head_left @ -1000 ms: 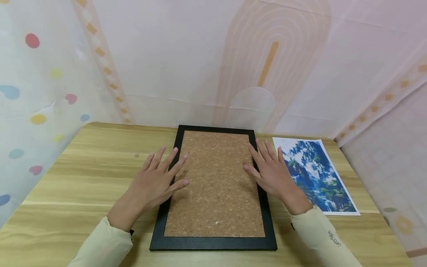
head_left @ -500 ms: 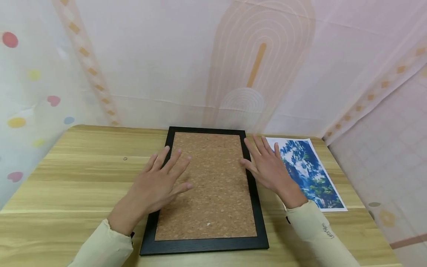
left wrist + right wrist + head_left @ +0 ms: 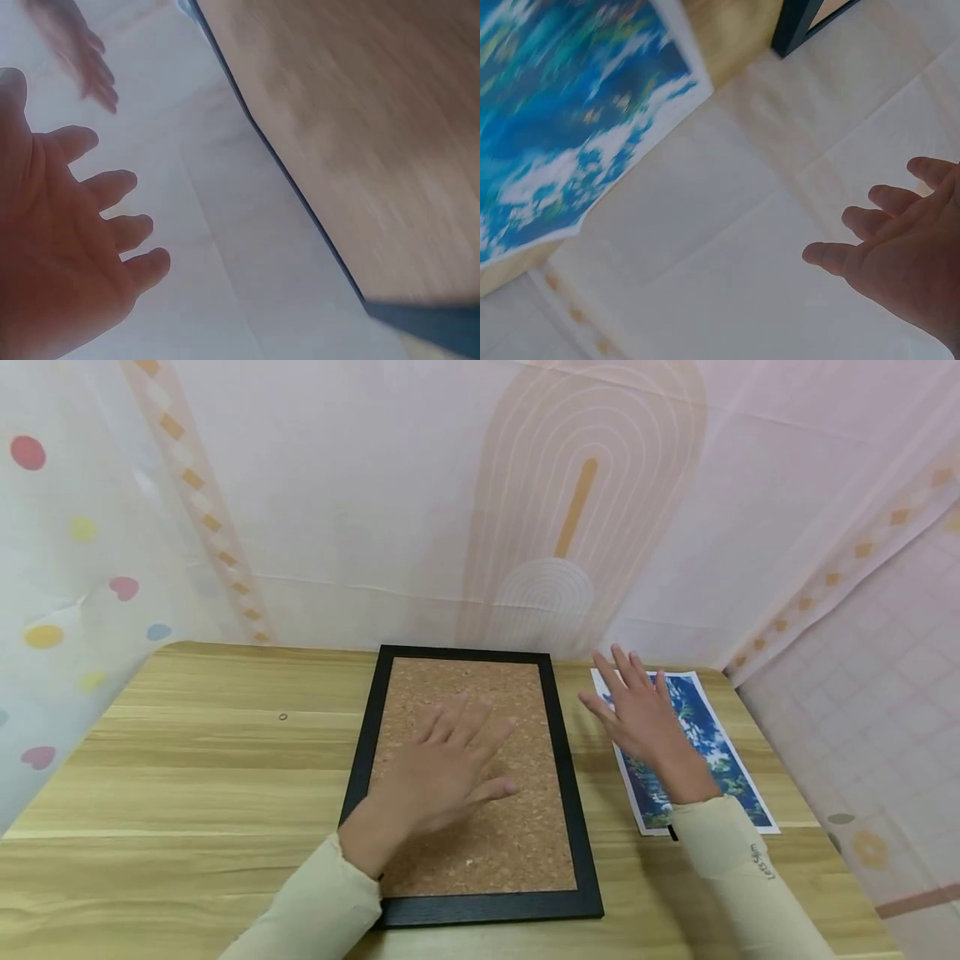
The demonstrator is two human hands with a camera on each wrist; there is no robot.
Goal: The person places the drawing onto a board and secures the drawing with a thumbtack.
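The desk (image 3: pixel 187 777), a pale wood-grain surface with rounded far corners, fills the lower half of the head view; its left half lies bare apart from a tiny ring (image 3: pixel 282 717) at centre left. A picture frame (image 3: pixel 360 760) lies flat in the middle, a black rectangular border around a rough, speckled cork back, its far edge near the draped wall. The left hand (image 3: pixel 442 768) is spread over the cork, fingers straight and relaxed, grasping nothing; whether it presses the cork or floats just above cannot be told. To the right, a glossy blue-and-white landscape print (image 3: pixel 712 743) lies near the desk's right edge, just beside the frame. The right hand (image 3: pixel 645 718) is over the print, fingers fanned out and released, holding nothing.
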